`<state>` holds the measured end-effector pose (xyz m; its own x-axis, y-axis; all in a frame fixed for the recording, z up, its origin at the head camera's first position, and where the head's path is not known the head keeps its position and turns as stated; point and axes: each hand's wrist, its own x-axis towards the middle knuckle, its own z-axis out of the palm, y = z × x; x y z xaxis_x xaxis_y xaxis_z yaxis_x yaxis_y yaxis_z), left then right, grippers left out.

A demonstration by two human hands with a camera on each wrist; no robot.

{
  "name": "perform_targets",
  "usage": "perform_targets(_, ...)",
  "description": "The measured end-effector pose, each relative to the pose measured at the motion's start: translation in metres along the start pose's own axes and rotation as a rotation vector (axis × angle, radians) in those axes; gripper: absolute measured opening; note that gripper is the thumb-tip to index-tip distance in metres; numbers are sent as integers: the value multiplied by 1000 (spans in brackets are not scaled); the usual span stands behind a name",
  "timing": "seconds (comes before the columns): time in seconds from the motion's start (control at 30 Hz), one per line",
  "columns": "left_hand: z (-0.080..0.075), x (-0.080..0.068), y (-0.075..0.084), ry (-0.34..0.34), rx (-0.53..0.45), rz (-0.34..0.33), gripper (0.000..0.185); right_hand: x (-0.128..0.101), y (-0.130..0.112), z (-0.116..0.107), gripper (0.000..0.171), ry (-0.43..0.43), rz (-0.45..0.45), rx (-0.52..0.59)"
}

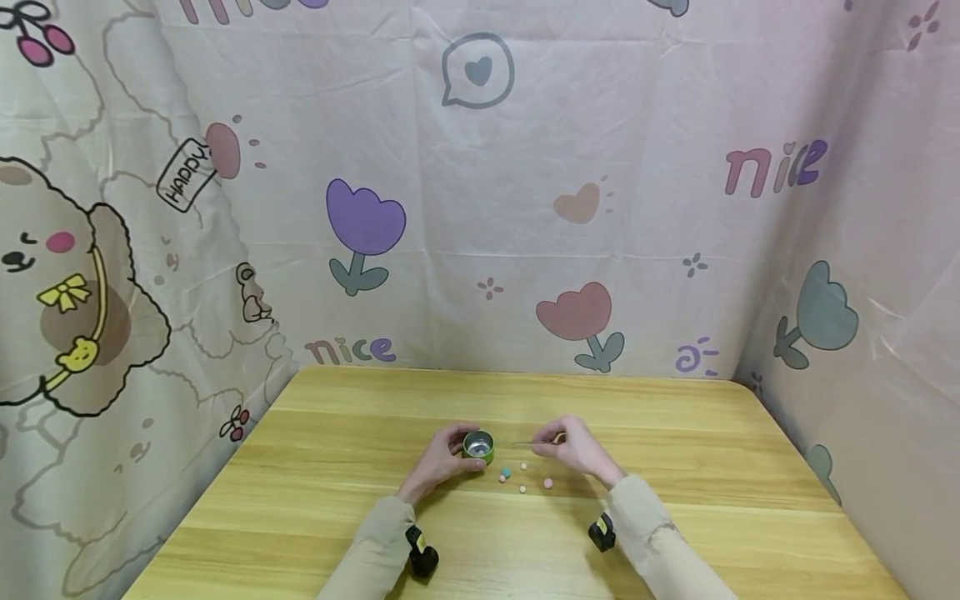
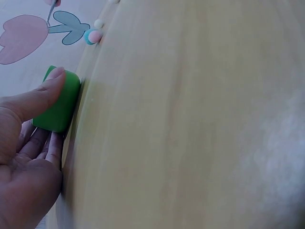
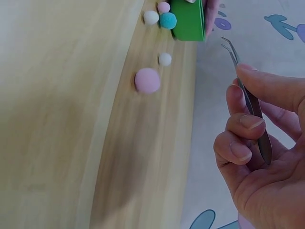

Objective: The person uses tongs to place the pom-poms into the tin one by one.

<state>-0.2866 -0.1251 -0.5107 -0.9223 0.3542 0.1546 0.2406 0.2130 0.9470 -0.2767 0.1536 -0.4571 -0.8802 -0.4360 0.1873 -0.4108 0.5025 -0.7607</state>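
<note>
My left hand [image 1: 442, 457] holds a small round green tin [image 1: 479, 450] between thumb and fingers; its open top faces up and shows a bare silvery inside. In my right hand [image 1: 576, 447] is a pair of metal tweezers [image 3: 249, 102], gripped between thumb and fingers. The bent tips point left toward the tin, apart from each other with nothing between them. Beside the tin lie a blue pom-pom [image 3: 168, 20], a small pink pom-pom [image 3: 163, 7], a white pom-pom [image 3: 151, 17], another white pom-pom [image 3: 165, 59] and a larger pink pom-pom [image 3: 147, 80].
Everything lies on a wood-grain table [image 1: 360, 417]. A printed cloth [image 1: 480, 167] hangs behind it and along both sides. Black cameras are strapped at the left sleeve [image 1: 386, 529] and the right sleeve [image 1: 648, 525].
</note>
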Motion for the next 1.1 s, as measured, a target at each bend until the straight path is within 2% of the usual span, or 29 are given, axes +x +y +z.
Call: perform_targets(1.1,0,0,1,7,-2,-2,67,-31,11,-18,13,46,15,-1)
